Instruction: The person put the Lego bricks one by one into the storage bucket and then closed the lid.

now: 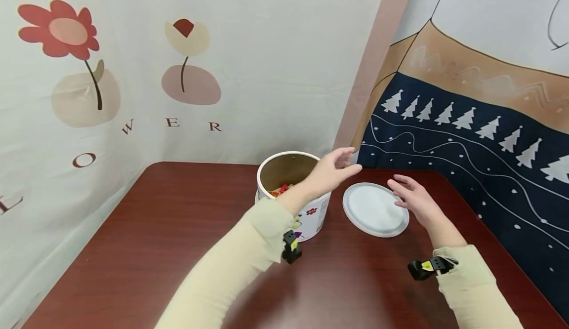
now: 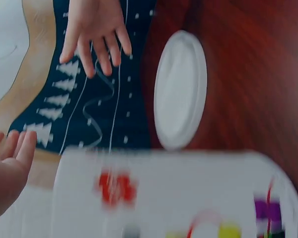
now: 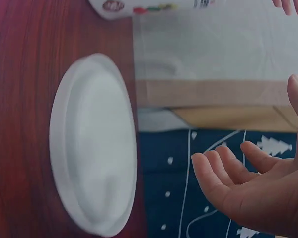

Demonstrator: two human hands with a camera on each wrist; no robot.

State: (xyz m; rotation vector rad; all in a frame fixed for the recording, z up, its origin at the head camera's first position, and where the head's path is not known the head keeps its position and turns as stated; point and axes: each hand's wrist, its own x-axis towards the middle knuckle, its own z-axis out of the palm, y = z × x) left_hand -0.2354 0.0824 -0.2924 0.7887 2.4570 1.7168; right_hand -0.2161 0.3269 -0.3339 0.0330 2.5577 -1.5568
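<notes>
A white round tub with printed flowers stands on the table, its top uncovered. Small red and orange wrapped pieces show down inside it. My left hand reaches over the tub's right rim, fingers extended to the right and holding nothing. The tub's round white lid lies flat on the table to the right of the tub. Above the lid's right edge hovers my right hand, fingers loosely bent and nothing in them. In the right wrist view the lid is apart from that hand.
The reddish-brown table carries the tub and lid near its far edge. Behind it hangs a pale cloth with flowers and letters. A navy cloth with white trees hangs along the right side. Each sleeve cuff bears a small black camera.
</notes>
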